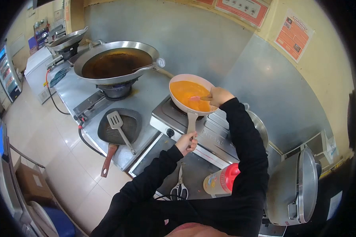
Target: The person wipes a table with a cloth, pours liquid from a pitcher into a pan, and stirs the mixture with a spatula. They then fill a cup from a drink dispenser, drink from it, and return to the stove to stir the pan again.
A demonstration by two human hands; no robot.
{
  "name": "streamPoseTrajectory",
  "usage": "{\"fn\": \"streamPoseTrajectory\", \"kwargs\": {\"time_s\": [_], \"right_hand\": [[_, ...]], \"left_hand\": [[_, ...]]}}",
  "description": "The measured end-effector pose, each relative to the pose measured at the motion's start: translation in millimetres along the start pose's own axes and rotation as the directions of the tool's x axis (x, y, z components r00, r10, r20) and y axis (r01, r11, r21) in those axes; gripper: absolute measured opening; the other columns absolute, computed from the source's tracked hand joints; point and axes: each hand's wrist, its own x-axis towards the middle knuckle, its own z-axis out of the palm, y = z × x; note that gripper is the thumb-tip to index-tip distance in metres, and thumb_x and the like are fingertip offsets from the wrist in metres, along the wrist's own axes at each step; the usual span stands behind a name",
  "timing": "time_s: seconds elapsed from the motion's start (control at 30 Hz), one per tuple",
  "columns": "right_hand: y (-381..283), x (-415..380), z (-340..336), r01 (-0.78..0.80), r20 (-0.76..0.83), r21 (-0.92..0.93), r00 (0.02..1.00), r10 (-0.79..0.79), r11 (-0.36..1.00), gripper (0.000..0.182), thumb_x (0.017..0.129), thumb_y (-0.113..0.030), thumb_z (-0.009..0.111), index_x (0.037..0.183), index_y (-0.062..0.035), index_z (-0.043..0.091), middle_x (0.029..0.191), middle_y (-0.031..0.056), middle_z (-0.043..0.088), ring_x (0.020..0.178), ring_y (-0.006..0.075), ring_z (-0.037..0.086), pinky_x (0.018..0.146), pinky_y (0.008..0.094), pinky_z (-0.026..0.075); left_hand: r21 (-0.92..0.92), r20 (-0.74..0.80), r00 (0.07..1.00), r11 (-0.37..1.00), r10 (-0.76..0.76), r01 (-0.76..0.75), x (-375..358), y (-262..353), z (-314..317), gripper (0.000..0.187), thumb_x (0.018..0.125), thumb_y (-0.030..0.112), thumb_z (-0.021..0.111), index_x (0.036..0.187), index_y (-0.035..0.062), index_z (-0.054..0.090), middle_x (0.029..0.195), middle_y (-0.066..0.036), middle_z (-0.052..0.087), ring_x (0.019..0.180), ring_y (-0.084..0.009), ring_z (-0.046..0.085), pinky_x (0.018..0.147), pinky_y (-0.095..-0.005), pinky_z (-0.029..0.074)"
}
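My left hand is wrapped round the beige handle of a pale pan that stands on the left side of a silver gas stove. Orange liquid covers the inside of the pan. At the pan's right rim, my right hand grips the wooden handle of a pink-headed spatula, whose head is in the liquid. Both sleeves are black.
A big wok of dark oil with a thermometer sits behind left. Nearer are a square grill pan with a slotted turner, scissors, a red-lidded container and, at right, a large pot.
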Motion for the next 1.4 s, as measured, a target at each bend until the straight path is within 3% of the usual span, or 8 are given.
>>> {"fn": "streamPoseTrajectory", "kwargs": {"time_s": [0.1,0.23,0.33,0.53,0.73,1.03,1.27,1.4], "right_hand": [[-1.8,21.8,10.0,0.046,-0.057,0.025,0.997,-0.045,0.999,0.019,0.061,-0.014,0.058,0.071,0.0025,0.06,0.073,0.0208,0.058,0.072,0.0346,0.057,0.066,0.04,0.046],[-9.7,42.1,19.0,-0.032,-0.099,0.048,0.994,0.037,0.998,0.022,0.067,-0.017,0.056,0.079,0.0009,0.057,0.077,0.0205,0.059,0.074,0.0345,0.057,0.067,0.0405,0.046],[-4.6,60.5,38.3,-0.048,-0.143,-0.026,0.989,0.044,0.998,0.022,0.067,-0.016,0.056,0.083,-0.0006,0.056,0.08,0.0203,0.059,0.077,0.0343,0.057,0.069,0.0403,0.045],[-5.1,55.4,43.8,-0.046,-0.2,0.093,0.978,0.063,0.995,0.023,0.065,-0.014,0.055,0.082,0.0011,0.058,0.079,0.0223,0.058,0.08,0.0338,0.056,0.071,0.0397,0.045],[-6.1,47.1,19.7,0.104,0.019,0.123,0.994,-0.107,0.987,0.026,0.061,-0.015,0.058,0.082,0.0,0.061,0.077,0.0225,0.057,0.075,0.0336,0.056,0.067,0.0388,0.044],[-32.0,8.8,-16.7,0.26,0.132,0.023,0.956,-0.261,0.965,0.024,0.059,-0.012,0.058,0.079,0.0008,0.061,0.068,0.0201,0.057,0.067,0.0336,0.056,0.062,0.0374,0.045],[-27.2,-37.2,-52.3,0.132,0.07,-0.059,0.989,-0.127,0.99,0.02,0.065,-0.011,0.052,0.081,-0.005,0.063,0.069,0.0198,0.057,0.067,0.0345,0.055,0.062,0.0389,0.045],[-31.1,-53.5,-63.9,0.077,0.197,-0.034,0.978,-0.069,0.996,0.027,0.064,-0.011,0.054,0.089,-0.0066,0.063,0.073,0.0189,0.059,0.07,0.0325,0.057,0.064,0.0377,0.046]], "left_hand": [[0.011,-0.023,1.0,1.0,-0.01,0.011,3.2,-1.2,-0.6,0.014,0.084,0.024,0.046,0.083,0.0118,0.04,0.055,0.005,0.032,0.041,-0.0039,0.028,0.034,-0.0166,0.019],[0.043,-0.042,0.999,0.999,-0.002,0.003,2.5,-0.5,0.1,0.014,0.084,0.025,0.047,0.082,0.0122,0.041,0.055,0.005,0.034,0.041,-0.004,0.029,0.034,-0.0169,0.02],[0.052,-0.026,1.0,0.999,0.013,-0.011,-1.4,0.8,3.0,0.014,0.084,0.026,0.047,0.083,0.0122,0.041,0.055,0.005,0.035,0.041,-0.0041,0.03,0.034,-0.0166,0.021],[0.055,-0.007,1.0,0.998,-0.003,0.003,4.9,-0.9,-4.5,0.019,0.083,0.029,0.047,0.086,0.0117,0.038,0.055,0.004,0.035,0.041,-0.0052,0.03,0.034,-0.0175,0.019],[0.039,-0.046,0.999,0.999,-0.007,0.009,2.3,-0.4,-1.1,0.015,0.084,0.026,0.046,0.085,0.0122,0.04,0.055,0.005,0.033,0.042,-0.004,0.03,0.034,-0.0165,0.02],[0.027,-0.023,1.0,1.0,-0.012,0.013,-1.3,1.3,2.0,0.016,0.084,0.026,0.046,0.086,0.0118,0.039,0.057,0.005,0.033,0.043,-0.0038,0.03,0.035,-0.0161,0.02],[0.019,-0.004,1.0,1.0,0.002,-0.002,-3.1,2.0,4.5,0.016,0.084,0.025,0.046,0.087,0.0107,0.039,0.057,0.005,0.032,0.043,-0.0039,0.029,0.034,-0.0162,0.021],[0.01,-0.004,1.0,1.0,0.003,-0.003,-1.8,0.3,2.1,0.017,0.084,0.025,0.046,0.087,0.0103,0.039,0.057,0.004,0.033,0.042,-0.0042,0.029,0.034,-0.0163,0.021]]}}
